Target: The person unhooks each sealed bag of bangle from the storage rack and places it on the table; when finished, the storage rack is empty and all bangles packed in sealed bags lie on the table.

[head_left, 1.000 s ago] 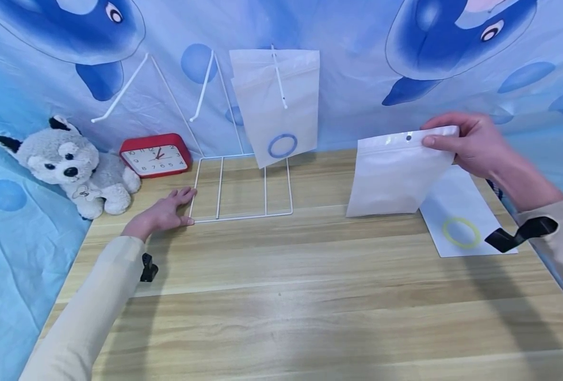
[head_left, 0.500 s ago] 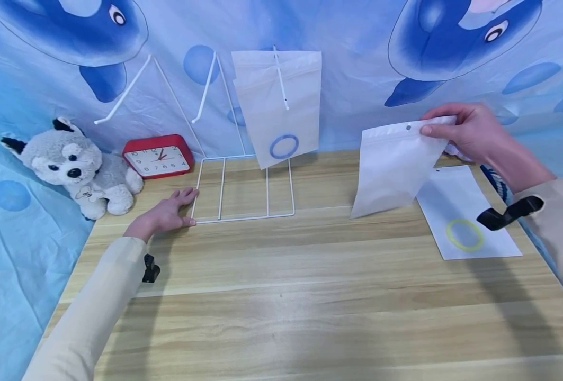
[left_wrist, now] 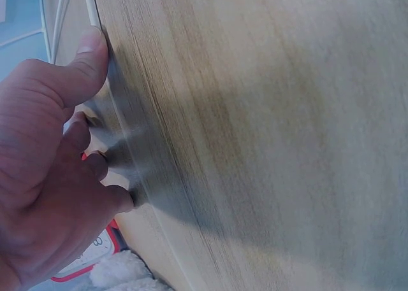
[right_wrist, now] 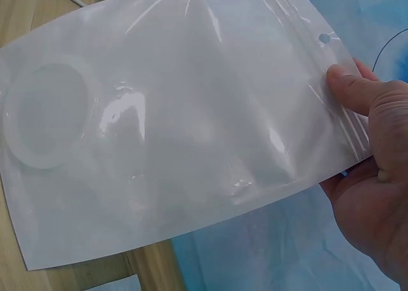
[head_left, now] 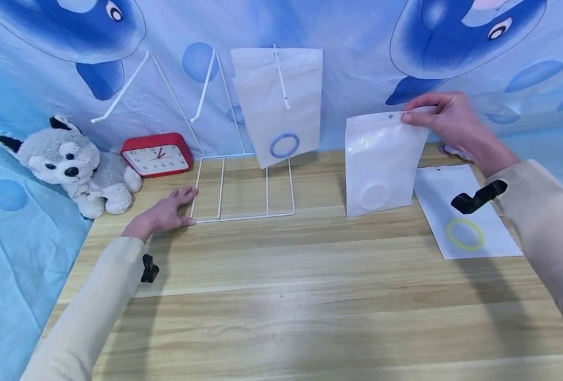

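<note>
My right hand (head_left: pixel 453 119) pinches the top edge of a whitish zip bag (head_left: pixel 381 153) between thumb and fingers, beside its punched hole. In the right wrist view a pale ring (right_wrist: pixel 90 103) shows near that bag's bottom end. My left hand (head_left: pixel 162 211) rests at the left side of a white wire rack (head_left: pixel 243 218), thumb pressing its front corner and fingers spread by the side rod. Similar bags (head_left: pixel 281 100), the front one showing a blue ring, hang from the rack's right hook. Another bag (head_left: pixel 443 196) with a yellow ring lies flat at right, partly behind the sleeve.
Two bare hooks (head_left: pixel 205 87) of the rack stick up left of the hanging bags. A red clock (head_left: pixel 157 155) and a plush husky (head_left: pixel 76 164) stand left of the rack. Behind the wooden table (head_left: pixel 281 296) hangs a blue dolphin-print cloth. A small purplish thing sits by the right wrist.
My right hand has moved left and slightly up with the bag, which now faces forward and shows its ring. My left hand has stayed on the rack.
</note>
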A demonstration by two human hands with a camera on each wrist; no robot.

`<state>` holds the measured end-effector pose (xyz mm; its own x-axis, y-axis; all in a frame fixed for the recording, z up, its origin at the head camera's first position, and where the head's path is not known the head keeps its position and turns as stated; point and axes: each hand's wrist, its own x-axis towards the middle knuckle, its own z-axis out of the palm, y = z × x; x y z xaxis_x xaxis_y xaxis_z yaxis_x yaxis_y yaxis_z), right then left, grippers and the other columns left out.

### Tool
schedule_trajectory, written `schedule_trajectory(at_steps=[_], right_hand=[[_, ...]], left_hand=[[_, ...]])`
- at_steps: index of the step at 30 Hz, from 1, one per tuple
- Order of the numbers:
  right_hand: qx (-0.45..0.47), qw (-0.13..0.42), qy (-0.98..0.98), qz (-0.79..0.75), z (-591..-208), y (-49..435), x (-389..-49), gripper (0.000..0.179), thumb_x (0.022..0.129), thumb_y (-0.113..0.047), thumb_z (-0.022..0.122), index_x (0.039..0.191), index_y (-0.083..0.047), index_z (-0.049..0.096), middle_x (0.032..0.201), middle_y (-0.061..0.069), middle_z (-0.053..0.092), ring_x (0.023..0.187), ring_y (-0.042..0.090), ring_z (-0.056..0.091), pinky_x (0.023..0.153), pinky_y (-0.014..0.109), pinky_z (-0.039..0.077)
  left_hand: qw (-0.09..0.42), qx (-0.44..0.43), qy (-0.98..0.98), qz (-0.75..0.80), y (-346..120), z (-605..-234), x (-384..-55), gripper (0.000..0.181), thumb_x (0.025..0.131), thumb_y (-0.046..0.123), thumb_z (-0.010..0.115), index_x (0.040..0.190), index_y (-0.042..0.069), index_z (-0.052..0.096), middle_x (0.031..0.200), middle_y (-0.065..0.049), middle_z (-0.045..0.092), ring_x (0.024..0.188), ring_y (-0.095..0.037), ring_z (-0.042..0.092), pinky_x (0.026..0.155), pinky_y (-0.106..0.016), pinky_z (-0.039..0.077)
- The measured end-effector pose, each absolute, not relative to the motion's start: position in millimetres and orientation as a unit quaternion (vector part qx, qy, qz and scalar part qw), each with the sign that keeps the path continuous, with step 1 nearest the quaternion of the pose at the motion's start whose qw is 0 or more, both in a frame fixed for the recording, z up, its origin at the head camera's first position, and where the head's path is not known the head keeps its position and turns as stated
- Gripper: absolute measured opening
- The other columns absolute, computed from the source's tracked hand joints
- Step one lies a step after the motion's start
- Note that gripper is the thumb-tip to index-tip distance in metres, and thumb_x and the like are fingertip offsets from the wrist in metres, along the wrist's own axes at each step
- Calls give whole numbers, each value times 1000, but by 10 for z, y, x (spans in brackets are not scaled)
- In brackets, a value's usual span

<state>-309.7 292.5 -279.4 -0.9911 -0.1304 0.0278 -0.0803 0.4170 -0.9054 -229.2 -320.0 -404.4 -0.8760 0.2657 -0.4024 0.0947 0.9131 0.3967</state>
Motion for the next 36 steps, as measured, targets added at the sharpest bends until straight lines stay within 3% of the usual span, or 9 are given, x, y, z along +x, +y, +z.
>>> schedule_trajectory(at_steps=[1, 2, 5, 8, 12, 21, 30, 36], right_hand=[[-68, 16, 842, -535, -2808, 2923, -3108, 26, 87, -24, 80, 110, -11, 77, 106, -7, 69, 87, 11, 61, 66, 18, 51], [-68, 14, 842, -534, -2826, 2923, -3119, 25, 87, -24, 80, 108, -12, 78, 103, -8, 70, 77, 11, 60, 58, 20, 50], [-67, 6, 850, -522, -2890, 2911, -3153, 20, 87, -25, 80, 104, -14, 78, 98, -9, 70, 54, 11, 49, 40, 25, 36], [-70, 4, 857, -511, -2962, 2892, -3190, 17, 88, -25, 79, 102, -16, 79, 97, -10, 69, 60, 10, 50, 44, 25, 37], [-86, -7, 857, -507, -3047, 2874, -3232, 15, 90, -20, 77, 103, -12, 80, 99, -11, 68, 98, 10, 55, 74, 18, 45], [-85, -10, 865, -494, -3234, 2893, -3287, 9, 92, -19, 75, 98, -16, 81, 89, -15, 68, 92, 12, 57, 75, 20, 45], [-64, 16, 874, -481, -3386, 2890, -3361, 15, 93, -23, 74, 103, -14, 79, 94, -12, 68, 97, 14, 55, 85, 30, 45], [-61, 19, 874, -482, -3479, 2919, -3398, 17, 92, -23, 75, 104, -12, 79, 95, -13, 67, 97, 11, 56, 80, 25, 46]], left_hand=[[229, 97, 951, 185, -3204, -4045, -2295, 89, 93, 25, 72, 160, 7, 17, 164, -23, 6, 146, -52, -2, 109, -73, 10], [229, 97, 951, 185, -3209, -4044, -2297, 89, 93, 25, 72, 160, 8, 17, 165, -22, 6, 146, -52, -3, 110, -73, 10], [230, 98, 950, 185, -3217, -4050, -2304, 89, 93, 26, 72, 160, 8, 16, 165, -22, 6, 146, -52, -3, 110, -72, 10], [232, 97, 950, 186, -3215, -4051, -2303, 89, 93, 26, 72, 160, 8, 17, 165, -22, 6, 146, -51, -3, 110, -72, 10], [234, 96, 949, 189, -3208, -4042, -2297, 88, 93, 25, 72, 160, 8, 17, 165, -22, 6, 146, -52, -3, 110, -72, 10], [234, 99, 949, 185, -3211, -4051, -2313, 88, 93, 25, 71, 160, 9, 16, 165, -21, 5, 146, -51, -3, 110, -72, 9], [236, 97, 950, 182, -3208, -4058, -2304, 88, 94, 26, 71, 161, 10, 15, 165, -21, 5, 146, -51, -4, 110, -72, 9], [236, 94, 950, 183, -3219, -4055, -2310, 89, 93, 23, 71, 161, 10, 15, 165, -20, 5, 147, -50, -4, 111, -72, 9]])
